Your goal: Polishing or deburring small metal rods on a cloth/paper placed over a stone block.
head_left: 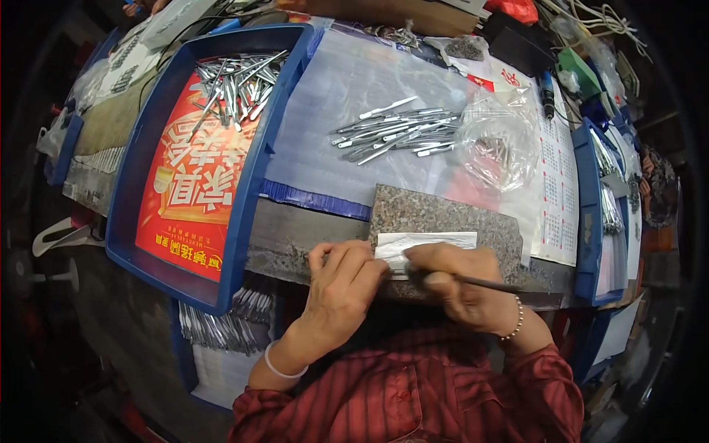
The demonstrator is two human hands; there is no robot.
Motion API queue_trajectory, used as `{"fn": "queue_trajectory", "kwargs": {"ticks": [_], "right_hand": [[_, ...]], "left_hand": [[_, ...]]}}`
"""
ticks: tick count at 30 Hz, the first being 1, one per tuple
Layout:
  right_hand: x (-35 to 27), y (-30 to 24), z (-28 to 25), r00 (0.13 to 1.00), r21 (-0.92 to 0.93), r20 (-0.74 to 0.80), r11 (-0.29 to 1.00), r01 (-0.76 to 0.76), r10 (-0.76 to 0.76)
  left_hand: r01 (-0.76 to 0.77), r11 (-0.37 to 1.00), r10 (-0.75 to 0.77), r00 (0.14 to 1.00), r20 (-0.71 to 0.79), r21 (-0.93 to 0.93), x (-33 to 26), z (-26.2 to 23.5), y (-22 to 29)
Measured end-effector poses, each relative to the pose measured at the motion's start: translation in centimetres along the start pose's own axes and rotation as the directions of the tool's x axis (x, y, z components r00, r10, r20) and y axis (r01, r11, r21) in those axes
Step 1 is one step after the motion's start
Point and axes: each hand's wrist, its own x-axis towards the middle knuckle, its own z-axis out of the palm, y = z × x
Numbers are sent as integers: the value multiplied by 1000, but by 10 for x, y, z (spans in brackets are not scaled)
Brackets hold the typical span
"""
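While both hands work at the near edge of the stone slab (443,218), much of what they grip is covered by fingers. The left hand (341,284) is curled, its fingertips pressing down on a white strip (428,241) that lies on the slab; whether it pinches anything under them cannot be told. The right hand (458,284) is closed around a thin dark tool (487,283), whose handle sticks out to the right past the wrist; its working tip is hidden under the fingers, just beside the strip.

Beyond the slab, a loose heap of metal pieces (399,133) lies on a clear sheet, and a crumpled plastic bag (498,144) sits just right of it. Left of the slab stands a blue tray (244,199) with a red printed liner and more metal pieces at its far end. Right of the slab, another blue tray (587,214) is partly cut off by the dark rim.
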Motion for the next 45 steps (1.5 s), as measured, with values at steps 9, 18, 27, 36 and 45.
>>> {"fn": "queue_trajectory", "kwargs": {"ticks": [9, 18, 27, 36, 45], "right_hand": [[-52, -8, -31, 896, 131, -444, 991, 37, 25], [-57, 13, -30, 954, -70, -268, 985, -160, 136], [-86, -18, -22, 866, 483, -374, 867, -123, 331], [-86, -12, 3, 910, 534, -267, 835, -135, 318], [-65, -36, 27, 971, 423, -141, 898, -118, 193]], "left_hand": [[5, 1000, -5, 999, -36, -9, 3, -2, 2], [0, 1000, 1, 999, -41, 27, 5, 3, 6], [41, 995, -19, 976, -218, 94, -37, -19, 18], [819, 571, -755, 496, -430, -58, -248, -78, 6], [928, 342, -809, 210, -550, -148, -346, -31, -41]]}}
